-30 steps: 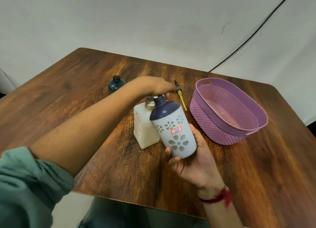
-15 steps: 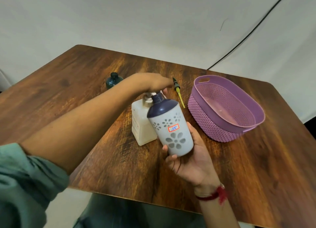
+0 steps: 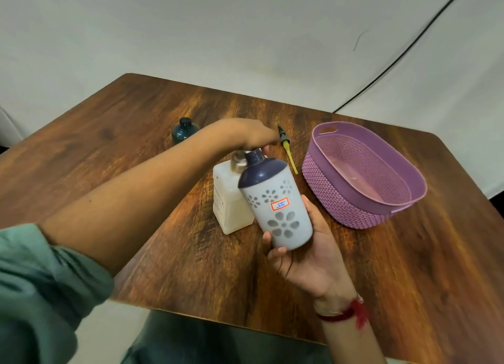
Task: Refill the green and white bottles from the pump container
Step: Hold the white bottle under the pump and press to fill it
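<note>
White bottle (image 3: 281, 211), flower pattern, dark shoulder: clamped between the thumb and fingers (image 3: 276, 252) of the right hand (image 3: 308, 257). It is lifted off the surface (image 3: 409, 282) and tilted, neck up against the pump head (image 3: 237, 160). Left hand (image 3: 245, 132) lies over that pump head, fingers bent downward; grip or plain press, cannot tell. Pump container (image 3: 231, 208) stands on the surface directly under the left fingers, just behind the white bottle. Green bottle (image 3: 185, 130) upright beyond the left wrist, well apart. Yellow tube (image 3: 289, 153) lies just past the left fingertips. Purple basket (image 3: 409, 172) sits beyond it, right of both hands.
</note>
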